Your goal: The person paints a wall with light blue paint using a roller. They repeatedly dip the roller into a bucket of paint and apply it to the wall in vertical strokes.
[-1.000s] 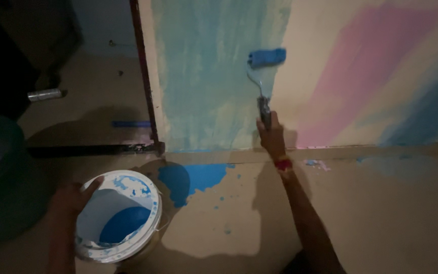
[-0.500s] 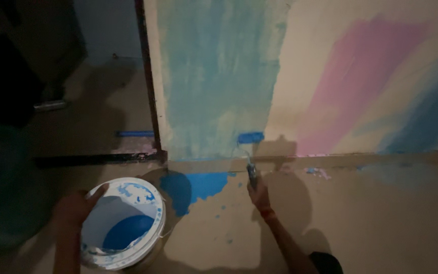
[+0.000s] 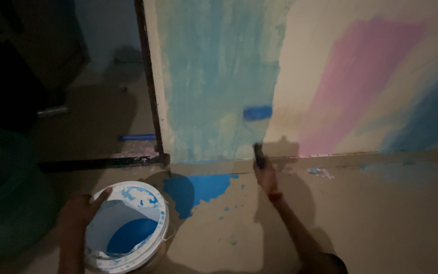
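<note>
My right hand grips the dark handle of a small paint roller. Its blue sleeve lies against the wall at the lower right edge of a pale blue painted patch. My left hand holds the rim of a white paint bucket on the floor, with blue paint pooled at its bottom. A blue paint spill marks the floor between the bucket and the wall.
To the right the wall carries a pink patch and a darker blue streak. A dark door frame stands left of the painted wall, with a dark threshold strip along the floor. A dark green bin sits at far left.
The roller went down the wall from high on the blue patch to near the floor, then came back up a little. My left hand has stayed on the bucket rim.
</note>
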Demonstrator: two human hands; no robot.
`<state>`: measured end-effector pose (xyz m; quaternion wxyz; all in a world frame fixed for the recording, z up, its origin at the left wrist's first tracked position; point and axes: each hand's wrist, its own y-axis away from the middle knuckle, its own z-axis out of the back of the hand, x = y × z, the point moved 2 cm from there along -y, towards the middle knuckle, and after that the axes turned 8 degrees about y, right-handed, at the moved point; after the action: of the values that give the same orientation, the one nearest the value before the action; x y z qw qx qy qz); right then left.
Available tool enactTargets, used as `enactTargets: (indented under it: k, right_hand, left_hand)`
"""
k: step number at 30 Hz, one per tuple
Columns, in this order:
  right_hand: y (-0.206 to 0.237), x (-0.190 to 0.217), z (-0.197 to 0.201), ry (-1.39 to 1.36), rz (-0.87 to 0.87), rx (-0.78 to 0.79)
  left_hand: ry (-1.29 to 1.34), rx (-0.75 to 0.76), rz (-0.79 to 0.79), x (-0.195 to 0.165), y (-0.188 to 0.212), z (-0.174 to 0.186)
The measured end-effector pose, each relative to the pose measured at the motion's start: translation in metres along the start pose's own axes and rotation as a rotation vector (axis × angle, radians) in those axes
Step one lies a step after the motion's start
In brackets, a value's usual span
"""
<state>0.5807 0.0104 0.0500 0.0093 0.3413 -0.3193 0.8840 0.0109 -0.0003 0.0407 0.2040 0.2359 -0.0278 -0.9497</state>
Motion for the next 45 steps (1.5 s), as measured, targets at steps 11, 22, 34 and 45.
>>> enactTargets:
  k: [11, 22, 34, 45]
  right_hand:
    - [-0.168, 0.102, 0.088, -0.015, 0.080, 0.000]
    - [-0.030, 0.040, 0.006, 0.136, -0.041, -0.046]
    - [-0.172, 0.090, 0.064, 0.061, 0.073, 0.029]
    - [-0.174, 0.100, 0.060, 0.045, 0.076, 0.093]
  left_hand:
    - [-0.037, 0.053, 0.063, -0.013, 0.006, 0.006]
    - [-0.412, -0.357, -0.762, -0.005, 0.027, 0.010]
    - [0.024, -0.155, -0.243, -0.024, 0.027, 0.017]
    - [0.055, -0.293, -0.330, -0.031, 0.049, 0.048]
